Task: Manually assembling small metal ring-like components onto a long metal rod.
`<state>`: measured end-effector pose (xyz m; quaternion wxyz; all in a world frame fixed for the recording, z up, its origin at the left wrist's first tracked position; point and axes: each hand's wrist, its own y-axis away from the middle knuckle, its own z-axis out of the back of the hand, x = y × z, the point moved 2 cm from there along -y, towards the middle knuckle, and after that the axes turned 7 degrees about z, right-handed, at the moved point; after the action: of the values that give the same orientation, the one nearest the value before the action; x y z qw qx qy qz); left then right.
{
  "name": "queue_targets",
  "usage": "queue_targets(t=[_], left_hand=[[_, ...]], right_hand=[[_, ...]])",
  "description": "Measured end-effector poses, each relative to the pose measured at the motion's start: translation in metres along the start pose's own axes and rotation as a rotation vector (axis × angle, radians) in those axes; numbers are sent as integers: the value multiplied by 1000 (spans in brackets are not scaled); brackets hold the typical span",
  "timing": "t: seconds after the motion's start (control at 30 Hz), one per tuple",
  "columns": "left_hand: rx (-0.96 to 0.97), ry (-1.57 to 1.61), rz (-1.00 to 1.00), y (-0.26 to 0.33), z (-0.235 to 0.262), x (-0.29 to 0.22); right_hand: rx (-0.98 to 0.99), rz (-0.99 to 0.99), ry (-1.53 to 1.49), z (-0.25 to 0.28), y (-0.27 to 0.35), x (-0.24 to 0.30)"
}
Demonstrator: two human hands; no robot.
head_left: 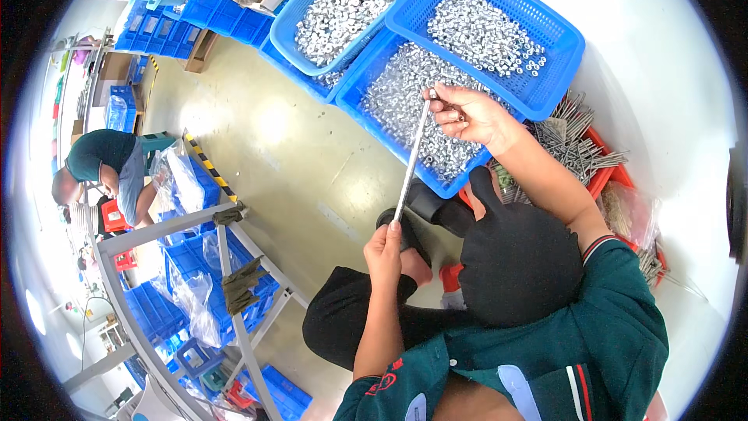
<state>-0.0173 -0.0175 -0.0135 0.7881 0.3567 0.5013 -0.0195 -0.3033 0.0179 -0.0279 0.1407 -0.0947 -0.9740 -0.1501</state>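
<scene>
Steel rod (411, 157), long and thin, is held slanted between both hands above the floor and the blue baskets. Left to right:

- Left hand (384, 252): grip is closed around the rod's lower end, above the knee. If this grip is loosened, the rod can pivot and drop onto the floor (288, 140).
- Rod is spanned upward to the right; being slim, it is likely to flex or swing if only one end is supported.
- Right hand (471, 114): fingers are pinched together on the rod's upper tip, with what looks like a small nut held there; it cannot be told for certain. A slip here is judged the main risk: the small part would fall into the loose nuts in the basket (405, 101) just below and be lost among them.
- Stacked basket (499, 35) is perched on the lower one's rim, just beside the right hand; a knock from the wrist could tip it and spill nuts.
- Rods (580, 144) piled in the red tray stick out near the right forearm; snagging the sleeve is possible.
</scene>
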Motion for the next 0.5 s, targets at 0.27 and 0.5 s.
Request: queue_targets(t=[0.27, 0.5], left_hand=[[11, -3, 2, -1, 2, 5], [19, 22, 56, 0, 3, 3]], right_hand=[[31, 75, 289, -9, 2, 0], [-22, 151, 697, -25, 7, 7]])
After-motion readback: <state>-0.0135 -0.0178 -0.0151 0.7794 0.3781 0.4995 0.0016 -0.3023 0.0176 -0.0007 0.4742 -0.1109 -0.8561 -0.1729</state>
